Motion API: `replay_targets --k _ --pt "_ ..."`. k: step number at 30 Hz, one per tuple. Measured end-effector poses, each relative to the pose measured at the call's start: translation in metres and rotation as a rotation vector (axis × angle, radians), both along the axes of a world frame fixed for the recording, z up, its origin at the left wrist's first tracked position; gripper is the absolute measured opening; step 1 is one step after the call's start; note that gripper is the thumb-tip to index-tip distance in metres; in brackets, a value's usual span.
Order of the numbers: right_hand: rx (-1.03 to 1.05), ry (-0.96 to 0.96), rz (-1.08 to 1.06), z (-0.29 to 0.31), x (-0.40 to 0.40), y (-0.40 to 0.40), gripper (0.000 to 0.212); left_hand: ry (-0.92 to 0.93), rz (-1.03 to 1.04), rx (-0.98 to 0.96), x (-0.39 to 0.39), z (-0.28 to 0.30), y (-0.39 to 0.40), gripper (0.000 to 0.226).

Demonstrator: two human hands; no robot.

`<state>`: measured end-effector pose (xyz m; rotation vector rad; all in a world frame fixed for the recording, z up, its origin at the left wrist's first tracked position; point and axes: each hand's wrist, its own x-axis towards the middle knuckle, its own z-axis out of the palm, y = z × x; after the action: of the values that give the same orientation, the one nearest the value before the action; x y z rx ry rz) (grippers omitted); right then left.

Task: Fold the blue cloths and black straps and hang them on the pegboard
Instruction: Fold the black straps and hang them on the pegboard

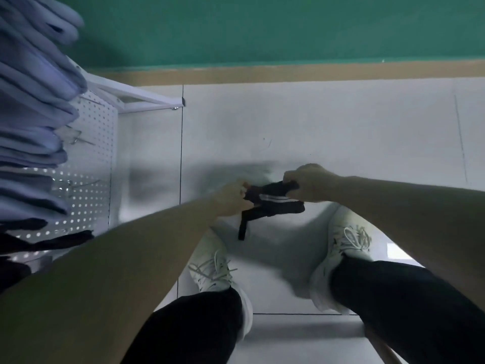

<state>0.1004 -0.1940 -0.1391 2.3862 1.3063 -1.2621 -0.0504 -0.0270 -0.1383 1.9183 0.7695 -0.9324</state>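
Observation:
A black strap [273, 203] with white stripes is held in the air above the floor, bunched between both hands, one loose end dangling down. My left hand [231, 199] pinches its left end. My right hand [308, 182] grips its right end with curled fingers. At the left stands the white pegboard [91, 153], with several folded blue cloths [34, 101] hanging from its hooks in a row. Below them hang black straps [47, 241].
I look straight down at a white tiled floor [341, 132]. My two white sneakers [343, 248] and dark trouser legs are under the hands. A green wall [262, 27] with a tan skirting strip runs along the top. Bare metal hooks [78, 139] stick out of the pegboard.

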Motion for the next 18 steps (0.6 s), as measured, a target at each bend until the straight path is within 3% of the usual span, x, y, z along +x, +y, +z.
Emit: replay_targets --k 3,6,11,15,18 --pt "0.153 0.071 -0.151 0.032 0.014 0.008 0.008 -0.007 0.151 -0.097 0.011 0.032 0.009 0.049" --pt "0.274 0.222 -0.404 0.076 0.021 0.018 0.012 -0.052 0.277 -0.173 0.017 0.072 0.024 0.047" --pt "0.482 0.328 -0.679 0.139 0.024 0.034 0.009 -0.151 0.284 -0.147 0.016 0.122 0.035 0.033" --pt "0.642 0.455 -0.905 0.185 0.022 0.043 0.008 -0.212 0.296 -0.2 0.008 0.162 0.029 0.079" --pt "0.732 0.589 -1.071 0.217 0.014 0.047 0.009 -0.361 0.334 -0.261 0.004 0.188 0.017 0.057"
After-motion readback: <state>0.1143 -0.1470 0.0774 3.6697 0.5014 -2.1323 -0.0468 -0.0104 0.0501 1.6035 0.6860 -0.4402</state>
